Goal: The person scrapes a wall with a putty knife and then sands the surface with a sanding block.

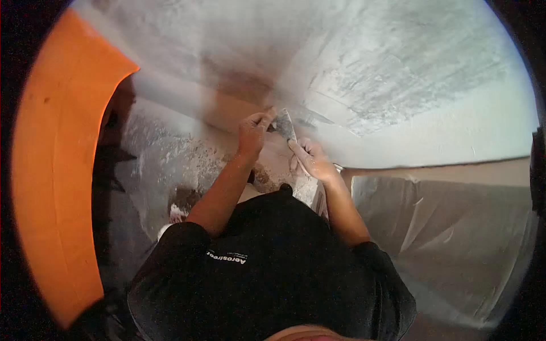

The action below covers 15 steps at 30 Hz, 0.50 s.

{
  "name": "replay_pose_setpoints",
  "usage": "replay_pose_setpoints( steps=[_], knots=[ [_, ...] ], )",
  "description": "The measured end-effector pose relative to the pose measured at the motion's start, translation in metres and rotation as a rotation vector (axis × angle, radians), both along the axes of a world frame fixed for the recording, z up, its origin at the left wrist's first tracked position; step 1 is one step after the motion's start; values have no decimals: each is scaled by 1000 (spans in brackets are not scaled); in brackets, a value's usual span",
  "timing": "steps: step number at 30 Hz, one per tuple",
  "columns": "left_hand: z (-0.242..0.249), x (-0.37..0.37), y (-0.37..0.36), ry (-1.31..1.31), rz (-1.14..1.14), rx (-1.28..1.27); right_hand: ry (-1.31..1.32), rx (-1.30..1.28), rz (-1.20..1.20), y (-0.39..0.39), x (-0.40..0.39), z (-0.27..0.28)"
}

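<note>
My right hand (316,161) is wrapped round the handle of a putty knife (285,126), its thumb up near the base of the blade. The triangular grey metal blade points upward, with pale smears on it. Beside the blade's left edge is my left hand (251,135), its thumb and fingers drawn together in a pinch, fingertips right at the blade. I cannot tell what, if anything, is between them. A whitish, dusty residue coats the fingers of both hands.
A wall (387,74) with patchy grey and white plaster rises in front. Translucent plastic sheeting (438,233) hangs at the right below a pale ledge. A large orange panel (54,165) curves along the left. The floor (165,150) is spattered with white.
</note>
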<state>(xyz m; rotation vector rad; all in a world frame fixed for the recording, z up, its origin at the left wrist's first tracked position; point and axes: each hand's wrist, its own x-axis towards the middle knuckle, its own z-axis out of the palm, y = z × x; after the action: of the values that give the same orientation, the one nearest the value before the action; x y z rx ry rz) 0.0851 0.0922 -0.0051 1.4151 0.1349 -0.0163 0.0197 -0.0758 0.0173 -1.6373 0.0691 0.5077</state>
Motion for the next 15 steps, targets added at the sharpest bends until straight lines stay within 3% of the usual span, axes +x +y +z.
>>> replay_pose_setpoints(
  steps=[3, 6, 8, 10, 12, 14, 15],
  knots=[
    [4, -24, 16, -1, 210, -26, -5, -71, 148, -4, -4, -7],
    [-36, -43, 55, 84, 502, 29, 21, -38, 272, 6, -9, -18],
    [-41, -65, 68, 109, 600, -22, -98, -21, 277, 24, -12, -15],
    [-42, -86, 71, -249, 644, 407, -113, 3, 388, 40, -13, -25],
    [-31, -116, 82, -202, 621, 543, -133, 25, 492, 60, -15, -49],
    [-6, -140, 87, -418, 534, 1076, -396, -316, 436, 78, -15, -81],
    [-12, -148, 90, -393, 582, 1084, -407, -312, 487, 87, -16, -73]
  ],
)
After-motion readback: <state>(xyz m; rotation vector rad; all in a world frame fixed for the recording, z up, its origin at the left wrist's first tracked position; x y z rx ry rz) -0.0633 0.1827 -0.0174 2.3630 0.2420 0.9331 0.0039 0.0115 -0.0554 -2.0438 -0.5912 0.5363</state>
